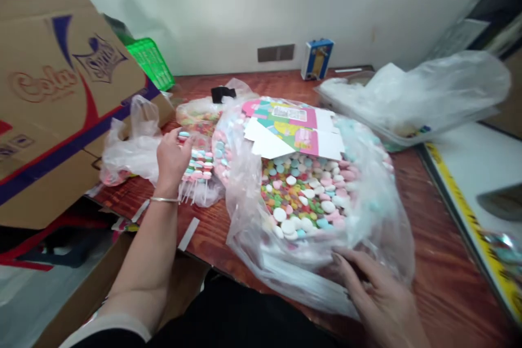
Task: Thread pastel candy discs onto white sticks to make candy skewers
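My left hand (173,160) is closed in a pinch around a small candy stack (184,135), blue and white on top; any stick under it is hidden by my fingers. Just below that hand, several candy skewers (199,168) in pink, white and blue lie side by side on clear plastic, their white sticks toward me. A large clear plastic bag (281,269) lies open before me, full of pastel round candies (293,225) and gummy rings (285,194). At its near edge, my right hand (379,293) has its fingertips together on the plastic.
A flattened printed carton (293,128) lies over the candies. The large cardboard box (53,81) leans in at left, beside a crumpled plastic bag (130,147). Behind stand a green basket (150,62) and a small blue box (317,60). A plastic-covered tub (420,103) sits at right.
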